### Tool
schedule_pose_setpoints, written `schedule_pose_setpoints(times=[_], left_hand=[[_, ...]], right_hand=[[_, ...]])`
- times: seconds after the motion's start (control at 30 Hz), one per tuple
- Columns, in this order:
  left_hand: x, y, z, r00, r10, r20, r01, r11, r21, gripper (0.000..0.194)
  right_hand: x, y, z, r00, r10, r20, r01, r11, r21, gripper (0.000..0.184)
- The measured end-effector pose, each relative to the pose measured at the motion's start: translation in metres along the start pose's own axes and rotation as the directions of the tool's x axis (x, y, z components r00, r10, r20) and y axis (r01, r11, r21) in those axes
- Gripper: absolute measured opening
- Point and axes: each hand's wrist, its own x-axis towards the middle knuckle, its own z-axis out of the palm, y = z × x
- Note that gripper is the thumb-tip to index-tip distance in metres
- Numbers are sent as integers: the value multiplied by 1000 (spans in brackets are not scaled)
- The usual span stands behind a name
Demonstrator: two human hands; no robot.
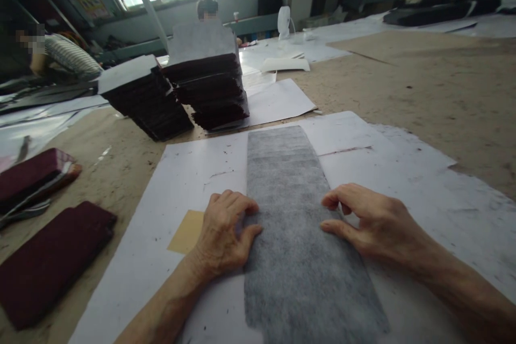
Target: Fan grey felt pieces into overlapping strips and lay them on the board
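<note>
A long grey felt-like sheet [290,215] lies lengthwise on white paper [185,183] in front of me. My left hand [226,231] rests on its left edge, fingers curled and thumb pressed onto the grey material. On the opposite edge my right hand [366,220] has its fingers bent, with the fingertips pinching the border of the sheet. Both hands grip the sheet at about mid-length. A small tan patch [187,231] shows on the paper just left of my left hand.
Two stacks of dark maroon pieces topped with grey sheets [149,97] [207,80] stand behind the paper. More maroon pieces [48,258] [34,174] lie at the left. Two people [60,54] [207,8] are at the far side. A white fan [284,21] stands at the back.
</note>
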Motion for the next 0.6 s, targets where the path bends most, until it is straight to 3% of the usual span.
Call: schedule_pose_setpoints(times=[0.13,0.33,0.6], left_hand=[[2,0,0,989,-123,78,127,991,-45,16],[4,2,0,958,-255,133,255,967,11,17],[7,0,-8,905,-349,244,389,911,-139,28]], right_hand=[[0,-2,0,983,162,88,-162,987,-3,18],[0,-7,-2,910,372,184,-358,928,-105,27],[2,-4,-8,896,338,287,-365,930,44,35]])
